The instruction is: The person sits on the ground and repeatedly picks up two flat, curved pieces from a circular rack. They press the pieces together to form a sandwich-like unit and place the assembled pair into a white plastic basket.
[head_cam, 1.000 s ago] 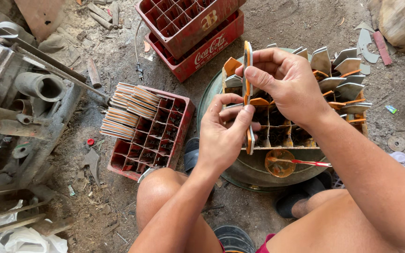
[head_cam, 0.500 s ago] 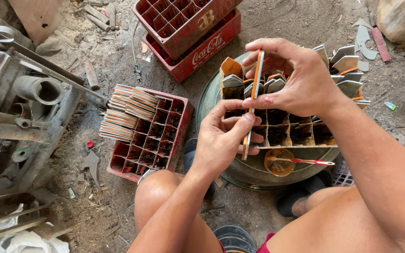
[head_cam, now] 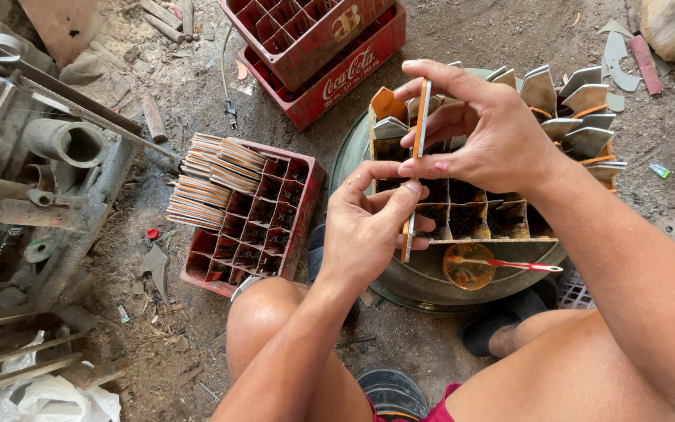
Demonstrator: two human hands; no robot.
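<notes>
Head view: left hand (head_cam: 365,227) closed round lower end of thin flat strip (head_cam: 418,133), thumb and fingers pinching it. Right hand (head_cam: 482,133) grips same strip at upper half, fingers curled, index along top. Strip upright, edge-on, between both hands. Beneath hands: divided crate (head_cam: 478,219) on round metal drum (head_cam: 431,273). Left of left hand: red crate (head_cam: 263,219) with stacked strips (head_cam: 212,180). Below right hand: orange spoon (head_cam: 478,266) on drum.

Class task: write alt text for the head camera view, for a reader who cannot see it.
Two bare hands, left hand and right hand, hold a thin orange-edged strip upright over a gridded divider tray on a round metal pan. A red crate holding stacked strips sits to the left.
</notes>
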